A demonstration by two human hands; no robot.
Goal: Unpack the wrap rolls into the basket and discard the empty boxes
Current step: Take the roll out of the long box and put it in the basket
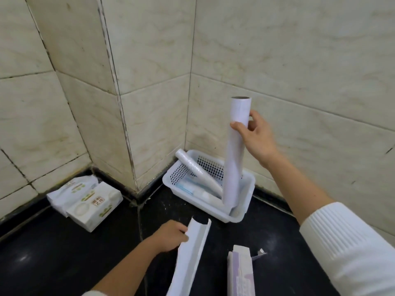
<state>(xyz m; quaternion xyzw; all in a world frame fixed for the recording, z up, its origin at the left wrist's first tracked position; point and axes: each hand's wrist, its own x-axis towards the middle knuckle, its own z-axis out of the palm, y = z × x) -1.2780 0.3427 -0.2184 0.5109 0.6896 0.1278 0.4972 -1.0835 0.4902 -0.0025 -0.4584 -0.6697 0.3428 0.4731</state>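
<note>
The right hand (254, 135) pinches the long white wrap roll (235, 154) near its top; its long axis runs twelve-to-six, foot inside the white perforated plastic basket (245, 201). The left hand (171, 236) clasps the opened white cardboard box (190, 257) at seven o'clock.

White ribbed sleeve (350, 248), pushed-up cuff, bare forearms

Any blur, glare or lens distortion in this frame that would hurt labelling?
Head view: wide-angle bending curves the wall tile seams; the empty box in the left hand is slightly soft; small highlights glint on the black counter; the roll in the right hand and the basket read clearly under even light.
</note>
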